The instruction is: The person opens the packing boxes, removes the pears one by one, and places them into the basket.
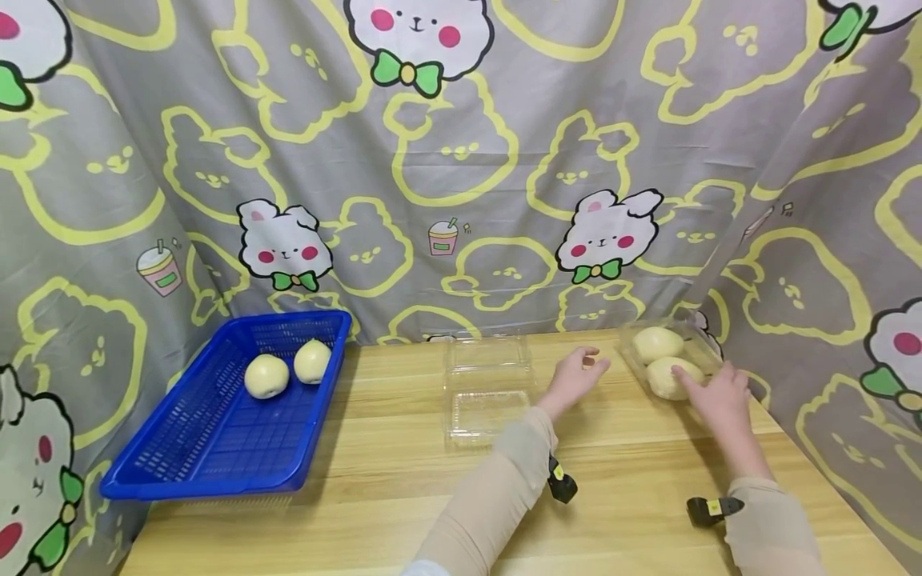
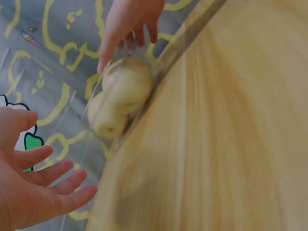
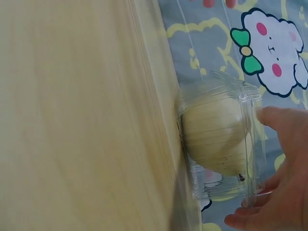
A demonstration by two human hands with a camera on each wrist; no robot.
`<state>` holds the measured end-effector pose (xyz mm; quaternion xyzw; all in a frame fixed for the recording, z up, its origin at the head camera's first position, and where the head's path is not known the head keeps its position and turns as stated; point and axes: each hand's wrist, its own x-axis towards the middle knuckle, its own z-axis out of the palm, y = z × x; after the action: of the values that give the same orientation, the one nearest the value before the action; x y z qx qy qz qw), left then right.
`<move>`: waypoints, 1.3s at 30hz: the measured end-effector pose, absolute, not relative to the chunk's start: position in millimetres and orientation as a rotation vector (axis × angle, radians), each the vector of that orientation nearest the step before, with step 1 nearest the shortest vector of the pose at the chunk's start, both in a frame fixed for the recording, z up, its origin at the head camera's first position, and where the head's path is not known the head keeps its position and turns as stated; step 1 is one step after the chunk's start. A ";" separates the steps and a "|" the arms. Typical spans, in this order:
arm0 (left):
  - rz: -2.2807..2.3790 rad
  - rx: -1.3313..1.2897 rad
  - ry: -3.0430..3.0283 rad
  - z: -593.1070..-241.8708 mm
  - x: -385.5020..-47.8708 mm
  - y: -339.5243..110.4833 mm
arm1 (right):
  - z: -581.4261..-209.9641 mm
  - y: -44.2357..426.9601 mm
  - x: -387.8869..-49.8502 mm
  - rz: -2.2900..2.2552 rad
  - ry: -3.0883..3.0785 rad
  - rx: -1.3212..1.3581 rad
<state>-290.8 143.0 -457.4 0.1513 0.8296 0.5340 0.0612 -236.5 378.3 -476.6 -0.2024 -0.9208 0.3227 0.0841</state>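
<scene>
Two pale yellow pears lie side by side in a transparent plastic box at the table's far right edge. My right hand holds the near side of this box, its thumb at the top rim and its fingers lower down the wall. To the left of the box my left hand hovers above the table, fingers spread and slightly bent, touching nothing. Seen from the left wrist, the same pears show through the plastic beneath the right hand, somewhat blurred.
Another transparent plastic box stands with its lid raised, left of my left hand. A blue plastic basket at the left holds two more pale pears. A patterned curtain hangs behind the wooden table.
</scene>
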 end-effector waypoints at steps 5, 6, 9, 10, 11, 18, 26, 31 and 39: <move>1.610 0.458 2.462 -459.9 -283.1 147.8 | -473.4 370.6 -232.8 0.954 -2.751 -0.575; 1.610 0.459 2.453 -460.7 -281.4 149.1 | -473.0 369.4 -232.4 0.953 -2.750 -0.569; 1.603 0.477 2.433 -462.3 -275.8 152.6 | -472.2 366.0 -231.4 0.940 -2.769 -0.545; 1.596 0.481 2.432 -462.8 -273.8 154.0 | -471.6 364.7 -230.7 0.933 -2.780 -0.544; 1.585 0.487 2.432 -463.3 -271.9 155.1 | -471.0 363.3 -230.0 0.921 -2.795 -0.536; 1.591 0.479 2.372 -463.0 -260.3 159.7 | -466.5 351.9 -225.1 0.850 -2.876 -0.486; 1.611 0.462 2.350 -464.1 -255.8 156.1 | -463.2 343.7 -220.2 0.809 -2.912 -0.427; 1.654 0.444 2.340 -466.8 -256.1 151.4 | -460.9 339.5 -214.6 0.741 -2.923 -0.351; 1.730 0.386 2.297 -469.5 -256.7 137.3 | -452.0 326.1 -204.9 0.635 -2.954 -0.218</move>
<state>-256.7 137.3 -469.5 0.1320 0.7860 0.5919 0.1197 -204.9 326.1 -452.0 -0.0718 -0.9736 0.2093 0.0562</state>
